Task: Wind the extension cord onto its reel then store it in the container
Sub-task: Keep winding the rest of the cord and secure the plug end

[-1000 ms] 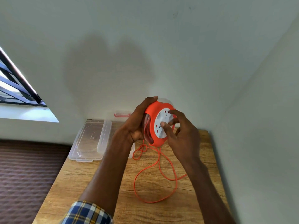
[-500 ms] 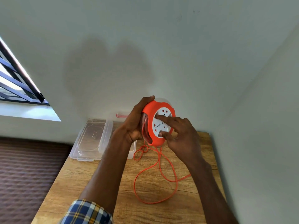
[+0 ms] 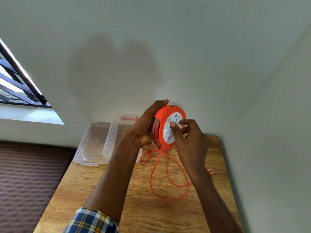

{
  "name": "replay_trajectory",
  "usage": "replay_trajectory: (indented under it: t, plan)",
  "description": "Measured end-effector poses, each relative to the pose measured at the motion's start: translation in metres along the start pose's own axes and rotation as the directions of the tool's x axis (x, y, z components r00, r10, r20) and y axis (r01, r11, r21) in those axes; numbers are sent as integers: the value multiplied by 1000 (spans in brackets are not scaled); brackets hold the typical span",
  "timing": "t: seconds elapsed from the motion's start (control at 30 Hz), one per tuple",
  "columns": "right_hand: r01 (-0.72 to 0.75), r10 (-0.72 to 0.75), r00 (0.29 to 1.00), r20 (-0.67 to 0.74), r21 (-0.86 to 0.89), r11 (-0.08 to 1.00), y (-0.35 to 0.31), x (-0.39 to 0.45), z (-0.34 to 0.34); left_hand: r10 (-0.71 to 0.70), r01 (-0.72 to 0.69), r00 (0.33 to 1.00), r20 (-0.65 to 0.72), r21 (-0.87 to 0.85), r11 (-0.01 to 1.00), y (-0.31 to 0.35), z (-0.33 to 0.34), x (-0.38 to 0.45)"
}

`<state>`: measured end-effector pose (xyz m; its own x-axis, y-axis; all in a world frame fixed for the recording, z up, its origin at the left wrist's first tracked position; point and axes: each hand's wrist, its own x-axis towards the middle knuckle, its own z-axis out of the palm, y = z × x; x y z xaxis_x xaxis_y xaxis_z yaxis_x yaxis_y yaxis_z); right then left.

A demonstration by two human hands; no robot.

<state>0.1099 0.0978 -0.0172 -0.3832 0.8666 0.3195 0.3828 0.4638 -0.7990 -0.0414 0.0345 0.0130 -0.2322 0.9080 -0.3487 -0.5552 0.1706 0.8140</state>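
Now, how things stand:
Left hand: your left hand (image 3: 143, 130) is wrapped around the rim of the reel (image 3: 165, 130), thumb over the top edge, holding it up on edge above the table (image 3: 94, 187).
Right hand: your right hand (image 3: 190, 140) rests its fingertips (image 3: 173, 125) on the reel's white socket face; fingers are bent and pressing there, not closed around anything.
Reel: orange with a white centre, face turned toward your right hand, held clear of the table near the back wall.
Cord: part of the orange cord (image 3: 155, 174) shows wound inside the reel behind its clear side; the rest hangs from the bottom and lies in loose loops on the wood, one small tangle just left of the drop.
Plug: the plug (image 3: 210, 172) lies on the table at the right, partly behind your right forearm.
Container: the clear container (image 3: 107, 143) sits open at the table's back left corner, mostly behind your left forearm.
Lid: whether the clear piece at far left is its lid, I cannot tell.
Sleeve: a plaid sleeve (image 3: 90, 221) shows on your left arm.
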Motion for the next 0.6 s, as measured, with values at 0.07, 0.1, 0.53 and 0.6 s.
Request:
replay_trajectory:
  t: [0.07, 0.1, 0.53, 0.6]
  plan:
    - [187, -185, 981, 61, -39, 982, 6, 5, -5, 15, -15, 1000, -11, -23, 1000, 1, -1, 2]
    - [250, -242, 962, 126, -56, 967, 10, 8, -7, 19, -19, 1000, -14, -43, 999, 2, -2, 2]
    - [251, -240, 966, 99, -111, 962, 14, 2, 2, 6, -6, 1000, 2, -61, 998, 1, -5, -3]
    - [43, -44, 999, 27, 42, 998, 8, -1, 8, 6, -5, 1000, 12, -51, 999, 3, -1, -3]
